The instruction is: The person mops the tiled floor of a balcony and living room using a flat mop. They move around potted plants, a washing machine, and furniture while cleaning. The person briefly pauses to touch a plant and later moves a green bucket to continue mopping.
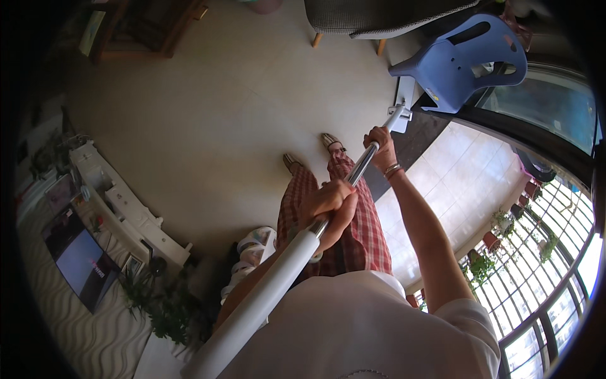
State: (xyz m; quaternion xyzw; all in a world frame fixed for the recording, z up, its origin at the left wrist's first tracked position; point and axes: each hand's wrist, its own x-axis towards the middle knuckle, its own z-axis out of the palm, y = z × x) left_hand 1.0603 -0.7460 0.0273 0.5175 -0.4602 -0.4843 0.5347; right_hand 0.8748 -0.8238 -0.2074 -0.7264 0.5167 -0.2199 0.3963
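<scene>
While running diagonally from lower left up to the mop head point(404, 101) at upper right, mop pole point(303, 246) gripped twice — left hand point(331, 202) wrapped shut mid-shaft, right hand point(380, 146) closed farther along, nearer the head beside the blue plastic chair point(464, 60).

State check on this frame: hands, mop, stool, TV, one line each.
left hand: closed around the mop pole, at the top of its metal part.
right hand: closed around the pole lower down, near the head.
mop: held slanted, head on the floor by the stool.
blue plastic stool: standing on the floor, nothing on it.
TV: switched on, picture showing.
</scene>
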